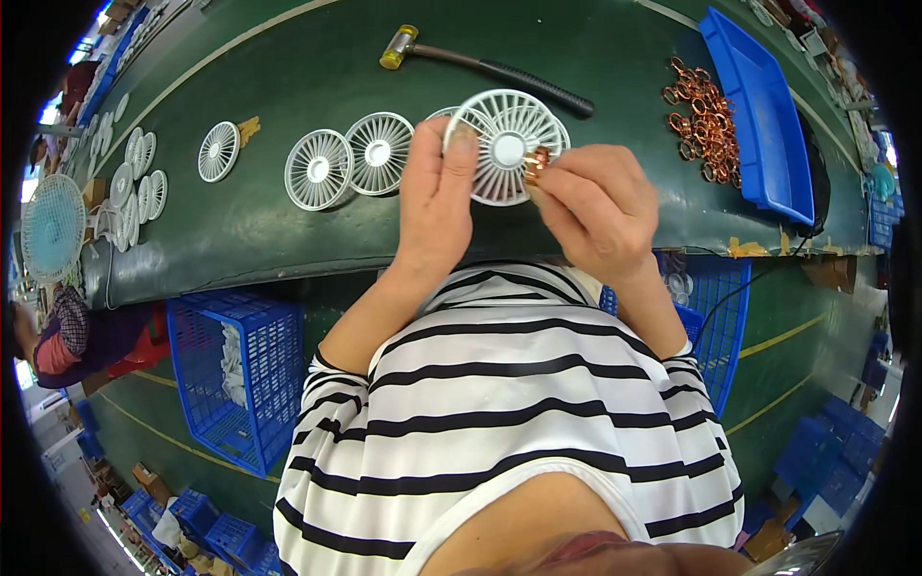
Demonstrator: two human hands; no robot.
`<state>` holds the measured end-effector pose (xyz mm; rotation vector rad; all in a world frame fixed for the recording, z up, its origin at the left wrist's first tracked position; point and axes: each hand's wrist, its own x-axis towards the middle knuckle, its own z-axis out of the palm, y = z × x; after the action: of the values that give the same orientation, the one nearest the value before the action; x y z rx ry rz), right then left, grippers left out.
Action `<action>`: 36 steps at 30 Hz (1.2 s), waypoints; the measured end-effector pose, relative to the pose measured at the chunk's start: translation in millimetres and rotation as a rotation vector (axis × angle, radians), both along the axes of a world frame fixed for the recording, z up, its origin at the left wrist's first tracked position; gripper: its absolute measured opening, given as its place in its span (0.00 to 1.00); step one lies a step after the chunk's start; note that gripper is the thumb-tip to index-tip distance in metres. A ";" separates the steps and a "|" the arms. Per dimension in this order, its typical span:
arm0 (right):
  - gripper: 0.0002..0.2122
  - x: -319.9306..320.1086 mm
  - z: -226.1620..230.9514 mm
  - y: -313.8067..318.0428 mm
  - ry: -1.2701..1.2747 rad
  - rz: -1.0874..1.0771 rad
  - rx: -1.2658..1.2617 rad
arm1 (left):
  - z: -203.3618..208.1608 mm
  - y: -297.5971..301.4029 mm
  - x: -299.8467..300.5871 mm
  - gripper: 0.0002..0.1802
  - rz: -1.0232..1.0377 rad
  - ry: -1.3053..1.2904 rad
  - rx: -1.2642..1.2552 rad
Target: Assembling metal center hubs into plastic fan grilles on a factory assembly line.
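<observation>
My left hand [439, 192] grips the left rim of a round white fan grille [506, 144], thumb on its face, raised a little over the green table. In the fingertips of my right hand [605, 206] is a copper-coloured metal ring [535, 165], held against the right part of the grille beside its hub. Further white grilles lie to the left, one grille [378, 154] close to my left hand and another grille [319, 170] beside it. More white rims show partly hidden behind the held grille.
A mallet [485, 69] with a yellow-faced head lies beyond my hands. At right, a pile of copper rings [706, 125] sits by a blue tray [759, 115]. Blue crates [240, 374] stand below the table edge. A person [86, 336] works at far left.
</observation>
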<state>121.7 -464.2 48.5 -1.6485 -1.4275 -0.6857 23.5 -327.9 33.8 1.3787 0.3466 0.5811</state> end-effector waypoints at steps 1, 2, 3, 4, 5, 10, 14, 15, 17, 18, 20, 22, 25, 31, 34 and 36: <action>0.09 -0.5 -0.8 4.4 0.002 -0.001 -0.002 | -0.7 -3.6 0.7 0.14 -0.020 -0.025 -0.020; 0.09 -0.3 -1.6 8.8 0.019 -0.031 -0.036 | -1.1 -5.1 1.4 0.14 -0.041 -0.050 -0.040; 0.08 -1.1 -2.0 11.9 0.035 -0.061 -0.071 | -3.0 -4.6 1.3 0.11 -0.015 -0.037 0.044; 0.07 -2.6 -1.6 13.5 0.076 -0.073 -0.111 | -6.3 -4.7 1.0 0.11 -0.016 -0.035 0.043; 0.07 -3.8 -2.3 14.9 0.079 -0.075 -0.111 | -10.4 -5.2 1.5 0.10 -0.004 -0.032 0.076; 0.08 -8.7 -3.3 16.3 0.197 -0.133 -0.297 | -20.6 -4.5 0.7 0.11 -0.018 -0.004 0.188; 0.09 -13.8 -8.1 16.3 0.240 -0.206 -0.174 | -11.8 -5.1 3.0 0.13 -0.054 -0.071 -0.008; 0.11 -12.5 -5.0 15.8 0.176 -0.250 -0.167 | -9.0 -4.2 4.3 0.15 -0.081 -0.078 -0.129; 0.14 -12.2 -2.8 11.0 0.104 -0.290 -0.230 | -7.1 1.9 2.2 0.21 -0.202 -0.062 -0.355; 0.14 -9.8 -0.9 7.6 0.104 -0.296 -0.233 | -2.8 3.8 0.5 0.21 -0.240 -0.058 -0.389; 0.13 -4.1 5.5 0.1 0.005 -0.146 -0.279 | -0.1 5.4 -3.4 0.20 -0.313 -0.070 -0.385; 0.14 0.7 3.9 -3.1 0.020 -0.111 -0.291 | -1.8 0.9 -4.3 0.19 -0.274 -0.039 -0.352; 0.12 5.5 -0.8 -3.6 0.081 -0.004 -0.253 | -6.6 1.8 -3.7 0.20 -0.296 -0.031 -0.347; 0.14 5.0 -18.4 -5.7 0.270 0.107 -0.185 | -9.3 -0.6 -5.5 0.20 -0.286 -0.067 -0.268; 0.15 10.3 -20.3 -9.7 0.387 0.085 -0.167 | -10.9 1.0 -10.8 0.20 -0.104 -0.051 0.048; 0.16 26.6 -24.5 -22.8 0.527 -0.157 -0.136 | -13.7 12.4 -15.5 0.20 0.197 -0.050 0.424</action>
<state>148.3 -487.0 24.0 -1.8847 -0.9883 -0.2082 8.0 -315.5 20.1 1.7440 0.3321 0.8865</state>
